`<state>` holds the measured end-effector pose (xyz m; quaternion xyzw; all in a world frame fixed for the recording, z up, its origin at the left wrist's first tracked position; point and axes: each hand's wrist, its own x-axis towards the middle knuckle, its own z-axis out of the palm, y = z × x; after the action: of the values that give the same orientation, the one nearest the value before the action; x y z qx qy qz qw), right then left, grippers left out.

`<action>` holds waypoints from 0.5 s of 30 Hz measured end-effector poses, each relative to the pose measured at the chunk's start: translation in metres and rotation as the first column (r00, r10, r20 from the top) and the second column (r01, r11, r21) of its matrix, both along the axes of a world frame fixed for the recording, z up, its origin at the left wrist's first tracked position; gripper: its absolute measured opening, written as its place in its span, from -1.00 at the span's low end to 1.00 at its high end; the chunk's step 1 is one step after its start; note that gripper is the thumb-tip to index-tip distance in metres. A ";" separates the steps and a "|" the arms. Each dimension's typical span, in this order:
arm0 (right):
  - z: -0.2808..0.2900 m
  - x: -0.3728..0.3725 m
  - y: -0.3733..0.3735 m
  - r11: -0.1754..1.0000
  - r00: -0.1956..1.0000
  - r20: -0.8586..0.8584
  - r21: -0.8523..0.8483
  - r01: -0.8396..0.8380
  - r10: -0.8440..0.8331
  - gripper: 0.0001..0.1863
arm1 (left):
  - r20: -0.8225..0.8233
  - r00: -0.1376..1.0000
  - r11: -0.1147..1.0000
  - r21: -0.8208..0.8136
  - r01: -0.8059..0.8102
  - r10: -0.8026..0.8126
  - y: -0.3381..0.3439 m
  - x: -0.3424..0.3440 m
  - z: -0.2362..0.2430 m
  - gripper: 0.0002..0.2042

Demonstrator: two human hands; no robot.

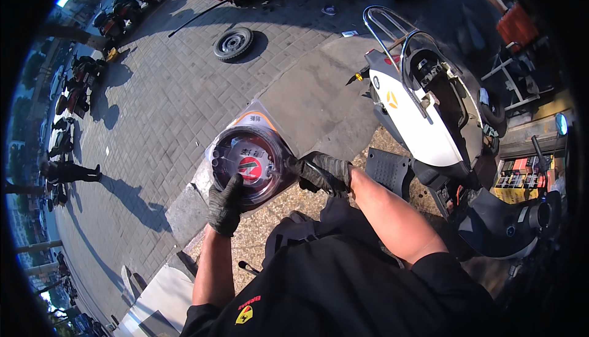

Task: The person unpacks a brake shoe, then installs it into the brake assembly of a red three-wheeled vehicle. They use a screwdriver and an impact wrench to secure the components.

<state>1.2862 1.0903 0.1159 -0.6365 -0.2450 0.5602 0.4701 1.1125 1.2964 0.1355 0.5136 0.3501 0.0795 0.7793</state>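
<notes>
Closest in, 2 gloved hands hold a round packaged part in front of the person's chest, above the seam where gravelly ground meets the paving. The left hand (226,205) grips the lower left edge of the package (250,162) from below, thumb laid up over its clear front, fingers closed on the rim. The right hand (325,173) pinches the package's right edge, curled shut on the plastic there. The package is a see-through bag with an orange card at the top and a dark disc with a red and white centre inside (what the part is I cannot tell). It lies directly between the 2 hands, its flat face turned up toward the camera, the card end pointing away from the body; both hands touch it, the left carrying more of it from underneath. Just to the right stands a white scooter (423,116) with its seat off and its body opened, a black floor panel (388,170) beside it. Farther out on the brick pavement (165,104) lies a loose wheel (233,43), well apart from the hands. Along the far left edge stand parked motorbikes (78,85), and a person walks there.
</notes>
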 end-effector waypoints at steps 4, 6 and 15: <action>0.014 0.015 -0.021 0.993 0.993 -0.100 0.104 -0.056 0.066 -0.18 | -0.045 0.998 0.985 -0.165 -0.058 0.052 -0.006 0.001 -0.001 -0.69; 0.019 0.017 -0.025 0.995 0.990 -0.131 0.093 -0.048 0.060 -0.17 | -0.047 0.991 0.988 -0.091 -0.129 0.125 -0.004 0.003 -0.003 -0.73; 0.054 0.006 -0.056 0.999 0.996 -0.073 -0.027 -0.045 0.043 -0.24 | 0.055 0.962 0.963 -0.039 -0.267 0.269 0.004 0.015 -0.014 -0.74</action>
<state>1.2924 1.0347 0.1696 -0.6170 -0.2337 0.5967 0.4569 1.1272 1.3007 0.1216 0.4467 0.3939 0.1940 0.7795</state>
